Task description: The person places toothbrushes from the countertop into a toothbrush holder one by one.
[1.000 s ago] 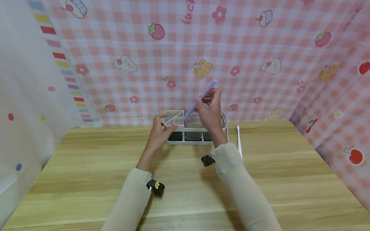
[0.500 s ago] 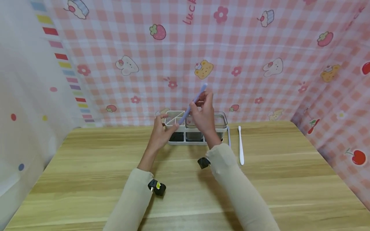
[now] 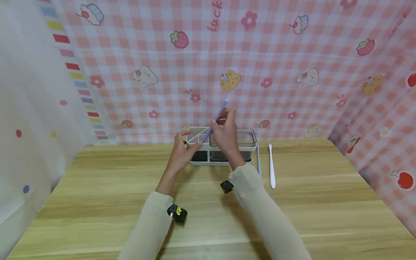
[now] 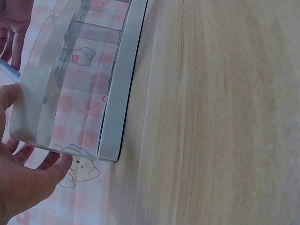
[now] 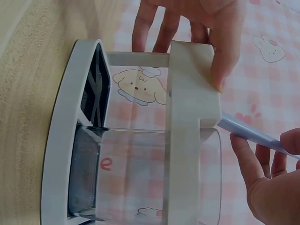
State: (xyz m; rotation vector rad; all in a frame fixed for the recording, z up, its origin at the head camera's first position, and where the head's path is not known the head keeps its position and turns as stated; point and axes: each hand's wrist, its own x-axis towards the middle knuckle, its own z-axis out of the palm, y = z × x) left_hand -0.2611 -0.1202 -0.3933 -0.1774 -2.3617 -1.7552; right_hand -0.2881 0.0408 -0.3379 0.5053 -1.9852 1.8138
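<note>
A white toothbrush holder [image 3: 247, 148] with clear cups and a divided left section stands at the table's back. My left hand [image 3: 181, 153] grips its left end, thumb in front and fingers behind, as the left wrist view shows on the holder's rim [image 4: 28, 108]. My right hand [image 3: 226, 135] pinches a lilac toothbrush [image 3: 225, 104], tilted with its upper end to the right. In the right wrist view the toothbrush [image 5: 253, 134] enters the divided section of the holder [image 5: 185, 122]. Its lower end is mostly hidden by the rim.
Right of the holder, a lilac toothbrush [image 3: 258, 159] and a white toothbrush [image 3: 272, 168] lie on the wooden table [image 3: 201, 224]. Behind the table hangs a pink checked cloth [image 3: 201, 65]; more patterned cloth hangs at the right side, and a white one at the left.
My right hand has moved left and down, bringing the toothbrush's lower end into the holder's divided section. The left hand has kept its grip. The toothbrushes on the table show more fully.
</note>
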